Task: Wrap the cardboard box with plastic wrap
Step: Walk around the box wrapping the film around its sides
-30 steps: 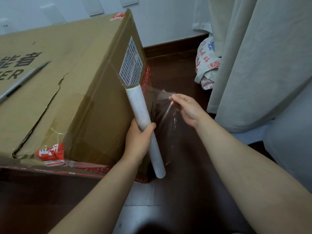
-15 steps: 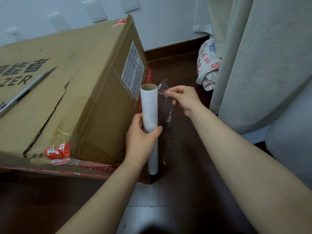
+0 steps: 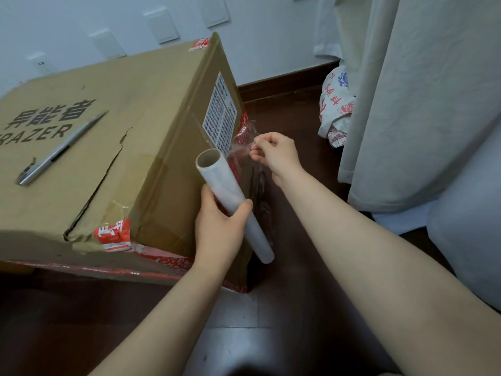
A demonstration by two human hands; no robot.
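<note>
Roll [image 3: 229, 198] tilts over now, left hand [image 3: 219, 234] grip curled round its stiff core, right hand [image 3: 276, 156] pinching the flimsy, clingy film [image 3: 242, 149].

Soft dim indoor light, no hard shadows; wide-angle bending at edges; slight softness, floor dark.

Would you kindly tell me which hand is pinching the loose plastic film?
The right hand, pinching the film edge beside the cardboard box; the left hand instead grips the roll around its middle.
</note>
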